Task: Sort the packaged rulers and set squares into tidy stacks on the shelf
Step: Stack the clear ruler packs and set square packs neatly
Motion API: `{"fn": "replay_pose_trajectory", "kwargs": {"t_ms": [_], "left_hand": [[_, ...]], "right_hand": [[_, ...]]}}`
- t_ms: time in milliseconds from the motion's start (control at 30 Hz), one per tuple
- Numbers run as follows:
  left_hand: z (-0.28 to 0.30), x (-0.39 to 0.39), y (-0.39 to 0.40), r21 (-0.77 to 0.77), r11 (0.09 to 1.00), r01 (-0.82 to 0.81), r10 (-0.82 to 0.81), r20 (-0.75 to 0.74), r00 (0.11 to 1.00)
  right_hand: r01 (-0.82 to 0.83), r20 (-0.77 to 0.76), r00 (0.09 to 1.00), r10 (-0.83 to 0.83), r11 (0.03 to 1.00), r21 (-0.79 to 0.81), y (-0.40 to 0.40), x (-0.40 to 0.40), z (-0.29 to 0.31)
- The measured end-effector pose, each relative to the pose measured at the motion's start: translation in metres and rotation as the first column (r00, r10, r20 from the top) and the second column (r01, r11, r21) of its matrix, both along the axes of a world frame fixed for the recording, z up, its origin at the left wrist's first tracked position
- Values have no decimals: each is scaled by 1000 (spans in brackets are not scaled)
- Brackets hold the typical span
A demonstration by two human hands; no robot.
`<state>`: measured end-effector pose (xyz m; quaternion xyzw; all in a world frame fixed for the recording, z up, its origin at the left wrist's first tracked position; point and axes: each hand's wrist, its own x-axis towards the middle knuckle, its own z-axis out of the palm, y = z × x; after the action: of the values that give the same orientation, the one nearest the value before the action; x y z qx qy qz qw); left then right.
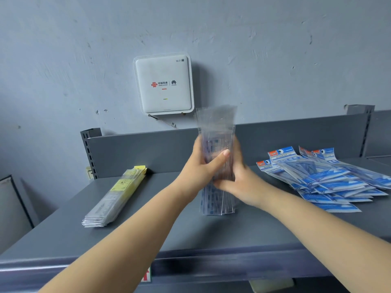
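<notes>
Near the middle of the grey metal shelf (211, 233), a bundle of clear-sleeved rulers with blue printing (218, 161) stands upright, its lower ends on the shelf surface and its upper ends, blurred, rising past the shelf's back edge. Both hands clasp it: the left hand (201, 166) wraps the left side with the thumb laid across the front, and the right hand (237, 180) curls around the lower right side, fingers pressed against the front of the sleeves. Toward the left edge lies a neat stack of long transparent ruler packs with yellow header labels (115, 191), aligned diagonally with its yellow ends near the back edge. Toward the right edge sprawls a loose, fanned pile of blue-and-white packaged set squares with red-logo header cards (330, 180), overlapping at varied angles. Behind the back edge, a white square wireless router (164, 84) is mounted on the scuffed grey-blue wall (63, 60).
</notes>
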<state>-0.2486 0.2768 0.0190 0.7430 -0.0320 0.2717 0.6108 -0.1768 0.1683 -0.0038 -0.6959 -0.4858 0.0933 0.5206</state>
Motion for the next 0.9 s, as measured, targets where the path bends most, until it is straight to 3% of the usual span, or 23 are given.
{"fn": "replay_pose_trajectory", "kwargs": {"t_ms": [133,267,367,467,533,633,767,900], "left_hand": [[-8,1,1,-167,986,-22,16,-42,999],[-11,1,2,-320,947,17,-13,14,1000],[-10,-2,8,-291,954,74,-55,71,996],[-5,-10,23,-174,979,109,-88,125,988],[-1,-18,38,-200,979,46,-16,146,989],[0,-35,65,-250,926,-282,311,86,946],[-5,-54,86,152,877,-455,445,101,890],[-5,-60,89,505,793,-340,350,79,933]], "right_hand": [[17,-13,1000,-18,998,-57,0,3,-12],[26,-103,994,-21,999,38,-6,2,-7],[54,-4,999,-54,998,32,-7,1,3],[40,147,989,-22,992,-121,-11,3,21],[59,247,969,8,963,-264,-16,6,35],[129,380,924,51,893,-432,-15,6,50],[241,503,852,146,744,-623,3,-1,45],[261,529,828,186,708,-657,13,-6,44]]}}
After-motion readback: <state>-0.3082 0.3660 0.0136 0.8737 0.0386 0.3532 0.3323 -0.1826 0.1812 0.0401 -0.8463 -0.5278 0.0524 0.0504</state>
